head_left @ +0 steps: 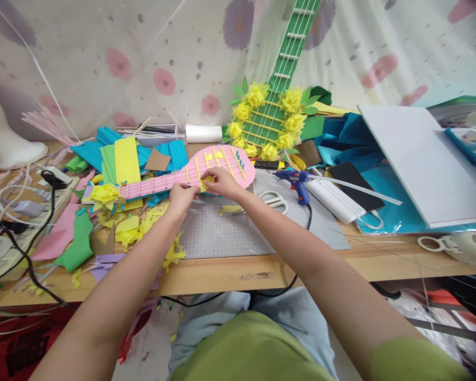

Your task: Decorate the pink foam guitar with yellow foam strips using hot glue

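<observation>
A pink toy guitar (174, 179) made of paper or card lies across the work surface, with yellow strips and small blue pegs on its body. A yellow paper flower (104, 194) sits at the end of its neck. My left hand (182, 198) is at the near edge of the body, fingers pinched together; what is between them is too small to make out. Just right of it, my right hand (221, 183) reaches over the body, fingers closed on a small yellow paper piece (204, 185) against the pink surface.
A grey cutting mat (222, 235) lies under the guitar. On it are white-handled scissors (273, 202) and a blue glue gun (297, 182) with its cord. Paper scraps (143, 227) and cables crowd the left. Behind stands a green flowered guitar (272, 114); a white board (424, 159) leans right.
</observation>
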`<state>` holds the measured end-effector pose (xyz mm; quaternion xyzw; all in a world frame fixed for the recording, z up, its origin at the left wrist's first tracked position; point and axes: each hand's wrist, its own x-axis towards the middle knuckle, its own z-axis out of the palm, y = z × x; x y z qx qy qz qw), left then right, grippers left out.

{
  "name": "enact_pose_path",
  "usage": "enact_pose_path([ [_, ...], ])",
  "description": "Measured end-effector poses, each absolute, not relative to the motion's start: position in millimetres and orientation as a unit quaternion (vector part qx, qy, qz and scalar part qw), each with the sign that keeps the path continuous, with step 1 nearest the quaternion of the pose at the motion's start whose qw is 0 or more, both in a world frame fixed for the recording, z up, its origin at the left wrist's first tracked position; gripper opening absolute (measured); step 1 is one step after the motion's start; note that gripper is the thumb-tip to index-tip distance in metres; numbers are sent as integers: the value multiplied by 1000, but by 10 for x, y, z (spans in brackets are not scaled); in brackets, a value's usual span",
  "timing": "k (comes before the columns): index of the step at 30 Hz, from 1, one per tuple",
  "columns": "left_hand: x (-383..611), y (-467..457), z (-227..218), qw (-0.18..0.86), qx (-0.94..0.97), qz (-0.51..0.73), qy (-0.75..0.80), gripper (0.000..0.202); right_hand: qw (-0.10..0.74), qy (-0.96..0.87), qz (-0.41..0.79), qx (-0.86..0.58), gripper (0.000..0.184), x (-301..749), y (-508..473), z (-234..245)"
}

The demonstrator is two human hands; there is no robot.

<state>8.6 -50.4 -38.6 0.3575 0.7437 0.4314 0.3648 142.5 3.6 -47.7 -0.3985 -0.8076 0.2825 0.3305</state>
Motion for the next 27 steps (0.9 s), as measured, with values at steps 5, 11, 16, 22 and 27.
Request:
enact_pose_path([
  [5,84,-489,-401,350,364,428,750,33,326,-808,284,-401,16,1422,27,-462],
  [11,101,-446,-438,348,354,436,751,32,326,-807,283,-404,17,1419,36,-465],
  [16,132,-435,-463,354,346,443,747,31,327,-811,278,-398,16,1412,65,-496],
  [22,144,-435,-465,348,345,452,745,30,326,-812,276,-398,18,1417,55,-487],
  [27,153,-433,-469,356,349,448,742,30,317,-815,270,-402,17,1421,43,-462],
])
